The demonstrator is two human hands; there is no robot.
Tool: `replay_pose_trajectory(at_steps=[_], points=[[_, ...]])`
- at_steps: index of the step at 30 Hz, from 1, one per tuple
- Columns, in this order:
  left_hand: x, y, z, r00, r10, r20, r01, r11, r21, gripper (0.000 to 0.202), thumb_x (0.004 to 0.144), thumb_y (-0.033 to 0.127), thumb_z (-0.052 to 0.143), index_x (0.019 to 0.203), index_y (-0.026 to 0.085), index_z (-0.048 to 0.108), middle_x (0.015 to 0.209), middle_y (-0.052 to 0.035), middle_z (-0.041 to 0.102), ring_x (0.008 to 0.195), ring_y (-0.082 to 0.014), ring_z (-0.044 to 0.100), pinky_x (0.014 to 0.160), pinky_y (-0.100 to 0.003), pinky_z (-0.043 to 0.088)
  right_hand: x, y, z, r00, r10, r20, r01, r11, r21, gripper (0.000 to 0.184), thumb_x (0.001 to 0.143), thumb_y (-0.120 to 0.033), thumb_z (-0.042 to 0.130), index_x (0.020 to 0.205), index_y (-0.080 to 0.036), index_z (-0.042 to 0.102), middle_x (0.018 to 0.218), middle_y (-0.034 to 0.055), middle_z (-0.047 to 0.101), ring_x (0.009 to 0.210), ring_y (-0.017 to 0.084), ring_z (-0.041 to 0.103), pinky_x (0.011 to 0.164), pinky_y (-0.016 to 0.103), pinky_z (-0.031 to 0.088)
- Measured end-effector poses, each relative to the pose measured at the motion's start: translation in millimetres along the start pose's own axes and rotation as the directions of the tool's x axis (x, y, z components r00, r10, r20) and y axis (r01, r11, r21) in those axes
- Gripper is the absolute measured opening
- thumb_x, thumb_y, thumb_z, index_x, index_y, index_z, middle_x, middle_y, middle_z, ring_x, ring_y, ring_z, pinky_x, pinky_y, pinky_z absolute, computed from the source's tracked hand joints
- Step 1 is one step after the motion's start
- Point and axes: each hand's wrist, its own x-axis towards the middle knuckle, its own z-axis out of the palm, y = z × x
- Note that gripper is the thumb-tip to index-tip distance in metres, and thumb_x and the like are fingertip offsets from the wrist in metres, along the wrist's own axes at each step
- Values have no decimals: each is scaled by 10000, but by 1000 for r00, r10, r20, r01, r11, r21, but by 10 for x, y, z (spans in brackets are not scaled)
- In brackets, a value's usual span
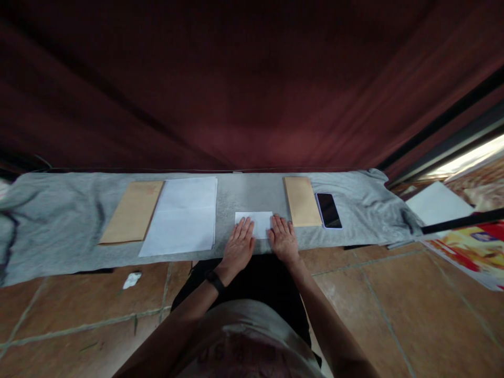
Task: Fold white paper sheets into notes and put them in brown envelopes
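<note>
A small white sheet of paper (260, 223), which looks folded, lies flat on the grey cloth in front of me. My left hand (240, 242) rests on its left side with the fingers stretched out flat. At its right edge lies my right hand (282, 239), fingers also extended and palm down. Left of my hands is a stack of larger white paper sheets (181, 215). A brown envelope (302, 202) sits just beyond my right hand, beside a phone (329, 211) with a dark screen.
Another, larger brown envelope (132, 212) lies left of the white stack. Grey cloth (252, 189) covers the narrow table, with a dark red curtain (252, 94) behind it. A crumpled white scrap (132, 280) is on the tiled floor. A colourful box (472, 249) stands at right.
</note>
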Motion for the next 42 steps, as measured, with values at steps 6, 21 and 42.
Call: replay_pose_trajectory(at_steps=[6, 21, 42], points=[[-76, 26, 50, 999, -32, 18, 32, 999, 27, 596, 1017, 366, 306, 1521, 49, 345, 1597, -169, 338, 1516, -257, 235, 1243, -462, 227, -6, 8, 4, 1000, -7, -5, 7, 1000, 6, 527, 1037, -352, 366, 1520, -143, 396, 1520, 129, 480, 1407, 291, 428, 1184, 510, 260], [-75, -47, 36, 997, -79, -9, 80, 995, 54, 579, 1005, 333, 314, 1507, 49, 368, 1557, -192, 407, 1483, -280, 324, 1230, -494, 233, 30, -261, 28, 994, -90, 57, 87, 994, 60, 499, 1041, -332, 376, 1509, -165, 415, 1547, 105, 447, 1413, 260, 431, 1203, 480, 244], [287, -96, 167, 999, -30, -11, 29, 999, -46, 583, 1010, 308, 309, 1511, 13, 349, 1598, -186, 333, 1522, -262, 222, 1242, -469, 179, -21, -241, 90, 998, -57, -12, 57, 997, 54, 567, 1033, -378, 412, 1525, -100, 368, 1535, 171, 446, 1415, 301, 422, 1178, 512, 275]])
